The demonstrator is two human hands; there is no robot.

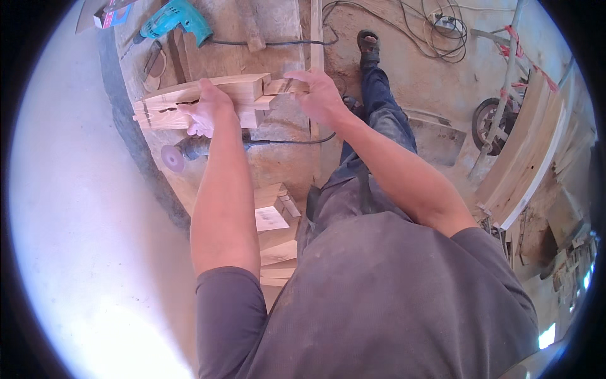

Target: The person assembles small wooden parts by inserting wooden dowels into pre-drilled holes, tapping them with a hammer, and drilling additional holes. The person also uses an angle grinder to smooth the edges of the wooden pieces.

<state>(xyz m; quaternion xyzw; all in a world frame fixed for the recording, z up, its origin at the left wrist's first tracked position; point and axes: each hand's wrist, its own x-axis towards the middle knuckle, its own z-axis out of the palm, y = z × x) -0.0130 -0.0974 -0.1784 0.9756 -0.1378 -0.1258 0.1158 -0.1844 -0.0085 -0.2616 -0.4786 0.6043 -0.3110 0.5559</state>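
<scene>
Two pale wooden beams (165, 101) with cut notches and tenon ends lie side by side on a rough wooden workbench (278, 38). My left hand (205, 107) presses down on their middle, fingers wrapped over the near beam. My right hand (319, 95) grips the narrow tenon end (281, 86) that sticks out to the right of the beams.
An angle grinder (183, 151) with a pink disc lies just below the beams, its cord running right. A teal electric drill (173, 19) rests at the bench's top. Wood offcuts (274, 211) are stacked below. Planks (527, 151), a wheel (486, 123) and coiled cables (442, 28) stand right.
</scene>
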